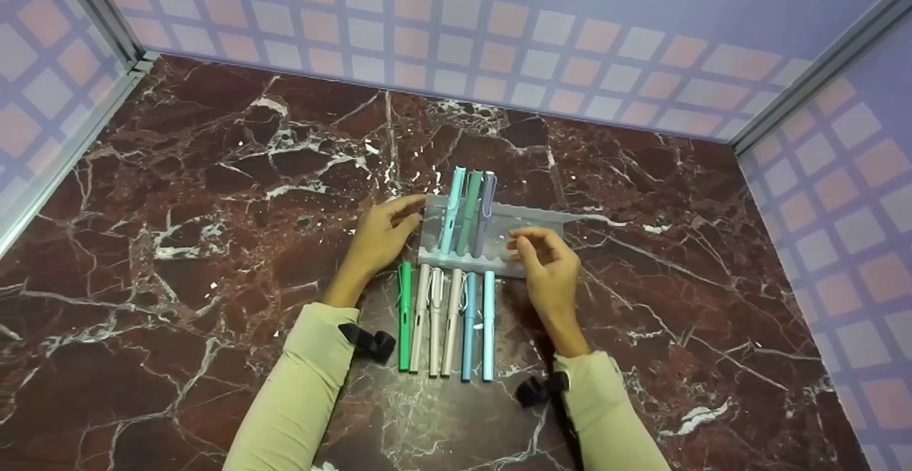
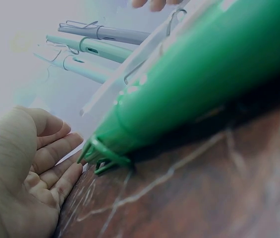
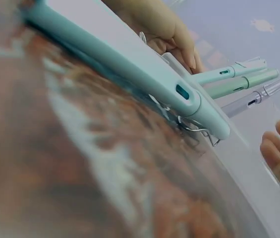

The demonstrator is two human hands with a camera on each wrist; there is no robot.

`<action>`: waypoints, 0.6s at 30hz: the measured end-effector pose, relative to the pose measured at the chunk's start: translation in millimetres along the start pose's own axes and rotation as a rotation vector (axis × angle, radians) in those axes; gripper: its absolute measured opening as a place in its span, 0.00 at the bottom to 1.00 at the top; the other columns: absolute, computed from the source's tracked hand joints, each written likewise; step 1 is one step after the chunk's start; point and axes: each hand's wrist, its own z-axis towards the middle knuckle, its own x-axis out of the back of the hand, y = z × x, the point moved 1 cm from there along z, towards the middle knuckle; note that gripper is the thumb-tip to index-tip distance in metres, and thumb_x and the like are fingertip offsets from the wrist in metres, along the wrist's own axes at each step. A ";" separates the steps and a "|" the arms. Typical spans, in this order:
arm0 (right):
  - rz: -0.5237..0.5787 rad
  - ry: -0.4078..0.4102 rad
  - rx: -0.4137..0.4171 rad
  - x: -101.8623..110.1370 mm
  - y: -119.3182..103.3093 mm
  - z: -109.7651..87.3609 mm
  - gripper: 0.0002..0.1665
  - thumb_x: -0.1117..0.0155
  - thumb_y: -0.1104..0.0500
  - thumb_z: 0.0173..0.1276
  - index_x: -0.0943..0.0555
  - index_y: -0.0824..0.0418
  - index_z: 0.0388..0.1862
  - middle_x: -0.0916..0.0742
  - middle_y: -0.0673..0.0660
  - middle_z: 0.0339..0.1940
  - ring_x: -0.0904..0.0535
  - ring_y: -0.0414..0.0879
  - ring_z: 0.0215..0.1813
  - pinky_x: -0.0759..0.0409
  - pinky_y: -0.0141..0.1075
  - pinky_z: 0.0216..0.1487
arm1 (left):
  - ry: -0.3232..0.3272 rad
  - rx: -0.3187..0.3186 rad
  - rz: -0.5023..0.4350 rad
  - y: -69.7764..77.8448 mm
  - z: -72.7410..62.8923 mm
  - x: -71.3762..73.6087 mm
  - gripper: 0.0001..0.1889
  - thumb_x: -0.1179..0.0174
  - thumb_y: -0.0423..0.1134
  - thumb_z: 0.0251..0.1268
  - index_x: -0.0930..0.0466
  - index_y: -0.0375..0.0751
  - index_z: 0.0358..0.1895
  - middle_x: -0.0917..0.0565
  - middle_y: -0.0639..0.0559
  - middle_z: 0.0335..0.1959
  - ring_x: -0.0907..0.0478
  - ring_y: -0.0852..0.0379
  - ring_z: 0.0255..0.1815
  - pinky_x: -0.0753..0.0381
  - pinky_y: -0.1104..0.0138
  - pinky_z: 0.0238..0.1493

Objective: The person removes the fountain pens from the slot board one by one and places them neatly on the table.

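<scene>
A clear plastic pen rack [image 1: 527, 225] lies on the table and carries a light blue pen [image 1: 449, 221], a muted green pen [image 1: 467, 218] and a grey-purple pen [image 1: 486, 204] side by side in its left part. Beside the rack's left edge is my left hand [image 1: 381, 236], fingers relaxed and holding nothing; whether the tips touch the edge I cannot tell. My right hand [image 1: 552, 271] hovers at the rack's right part with loosely bent, empty fingers. Nearer me lie a bright green pen [image 1: 405, 321], three beige pens [image 1: 435, 328], a blue pen [image 1: 469, 335] and a pale blue pen [image 1: 488, 328].
The table [image 1: 214, 243] is dark red marble with white veins. Checkered panels [image 1: 463, 29] enclose it at the back, left and right. A black wrist camera [image 1: 381, 345] sits at the left cuff and another camera [image 1: 533, 390] at the right.
</scene>
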 end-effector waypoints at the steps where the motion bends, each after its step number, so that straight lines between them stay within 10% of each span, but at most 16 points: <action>1: -0.050 -0.003 0.002 -1.4 -0.2 2.5 0.07 0.36 0.68 0.70 0.17 0.73 0.41 0.11 0.65 0.38 0.14 0.54 0.35 0.13 0.35 0.35 | 0.001 -0.002 -0.004 -0.4 -0.2 -0.7 0.20 0.43 0.34 0.71 0.22 0.41 0.65 0.21 0.42 0.65 0.22 0.45 0.62 0.25 0.54 0.66; 18: -0.549 -0.195 -0.119 -24.3 -4.2 14.6 0.14 0.26 0.53 0.63 0.11 0.60 0.44 0.08 0.56 0.37 0.12 0.49 0.37 0.15 0.45 0.38 | 0.004 -0.032 0.000 -1.6 0.8 -0.1 0.19 0.43 0.34 0.71 0.21 0.39 0.64 0.19 0.43 0.63 0.22 0.46 0.63 0.27 0.55 0.68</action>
